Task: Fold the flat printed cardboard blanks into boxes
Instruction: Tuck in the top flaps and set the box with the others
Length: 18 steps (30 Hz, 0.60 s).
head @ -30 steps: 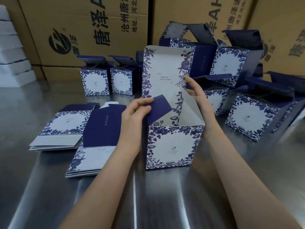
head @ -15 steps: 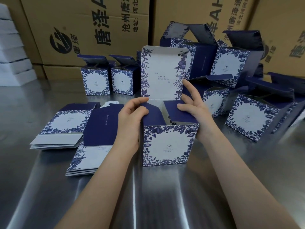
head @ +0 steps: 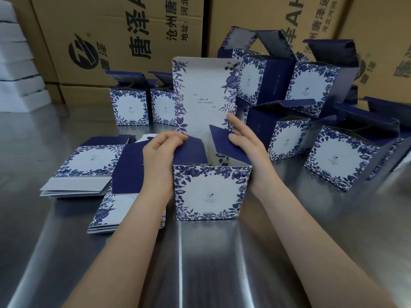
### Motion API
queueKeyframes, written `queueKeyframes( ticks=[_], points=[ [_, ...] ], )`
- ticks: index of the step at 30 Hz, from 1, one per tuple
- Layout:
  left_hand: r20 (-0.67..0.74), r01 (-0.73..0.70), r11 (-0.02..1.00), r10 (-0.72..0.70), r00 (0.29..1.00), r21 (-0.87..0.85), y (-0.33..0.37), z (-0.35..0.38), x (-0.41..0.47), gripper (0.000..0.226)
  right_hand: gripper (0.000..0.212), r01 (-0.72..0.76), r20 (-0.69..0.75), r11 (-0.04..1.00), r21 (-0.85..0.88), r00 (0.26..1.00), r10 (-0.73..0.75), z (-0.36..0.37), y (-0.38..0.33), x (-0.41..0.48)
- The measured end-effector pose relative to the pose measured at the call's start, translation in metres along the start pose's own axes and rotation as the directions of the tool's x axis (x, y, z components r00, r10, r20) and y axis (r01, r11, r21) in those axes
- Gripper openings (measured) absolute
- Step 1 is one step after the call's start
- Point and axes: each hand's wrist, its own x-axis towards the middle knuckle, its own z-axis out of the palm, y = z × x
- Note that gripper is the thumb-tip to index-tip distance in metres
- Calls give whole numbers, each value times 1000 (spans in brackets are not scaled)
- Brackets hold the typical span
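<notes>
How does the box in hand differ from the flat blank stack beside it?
The box in hand stands erected, lid up, side flaps half folded; the blank stack lies flat on the table. The left hand and right hand are on the box; neither grips the stack. Both share the blue floral print.

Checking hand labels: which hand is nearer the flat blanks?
Left. The left hand grips a flap of the box beside the flat blanks; the right hand is beyond the box.

box (head: 212,192) centre on table (head: 222,263) | blank stacks (head: 84,172) left | folded boxes (head: 338,156) right, behind
</notes>
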Motion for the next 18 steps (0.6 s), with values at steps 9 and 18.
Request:
queueKeyframes(
  ticks=[9,18],
  points=[
    [53,-11,1000,11,999,2,-2,-2,1,33,28,-42,-37,996,-84,999,39,-2,2,2],
    [146,-15,1000,15,989,-6,-6,-3,2,19,34,-56,-67,951,-304,997,37,-7,5,11]
  ],
)
